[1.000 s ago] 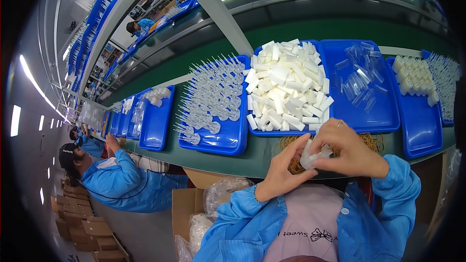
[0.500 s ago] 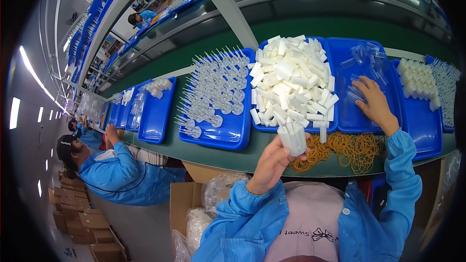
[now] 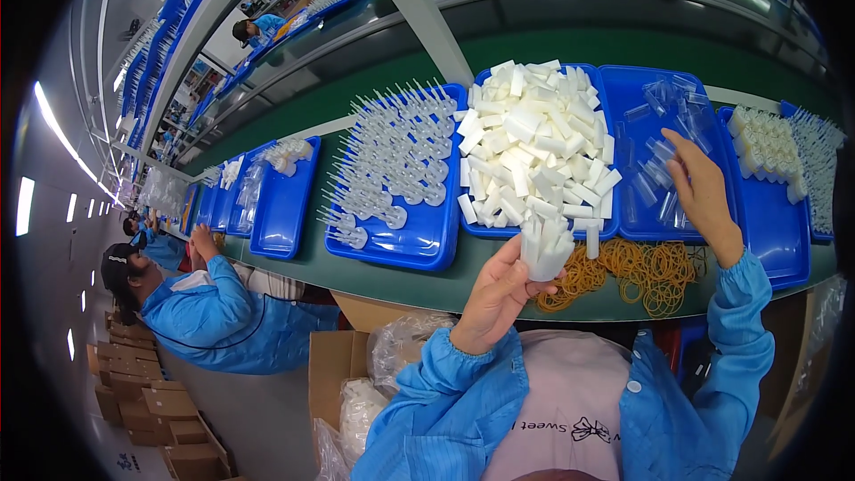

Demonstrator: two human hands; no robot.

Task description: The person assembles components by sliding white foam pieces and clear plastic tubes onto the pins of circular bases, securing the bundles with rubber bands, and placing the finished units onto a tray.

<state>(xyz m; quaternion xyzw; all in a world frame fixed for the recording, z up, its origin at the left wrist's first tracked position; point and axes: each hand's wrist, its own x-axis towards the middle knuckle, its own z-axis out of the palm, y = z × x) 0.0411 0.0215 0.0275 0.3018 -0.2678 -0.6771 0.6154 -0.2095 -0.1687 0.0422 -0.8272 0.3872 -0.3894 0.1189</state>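
My left hand [image 3: 500, 289] is closed around a bundle of white block-like pieces [image 3: 545, 249], held upright above the bench's near edge. Straight ahead, a blue tray [image 3: 492, 232] is heaped with similar white blocks [image 3: 534, 147]. To its right, a second blue tray [image 3: 730, 205] holds loose clear plastic tubes [image 3: 648, 187]. Over this tray reaches my right hand [image 3: 708, 191], fingers apart and nothing visible in them. Part of the tubes is hidden beneath it.
Tan rubber bands [image 3: 655, 276] lie in a pile along the near edge. Left stands a blue tray of clear thin-stemmed parts [image 3: 392, 160]; far right, another tray [image 3: 775, 249] holds whitish parts. A co-worker in blue [image 3: 209, 303] sits left, near an open cardboard box [image 3: 334, 383].
My right hand has lifted slightly and shifted right over the clear tubes, uncovering more of them. My left hand has tilted the white bundle, showing more of its upper ends.
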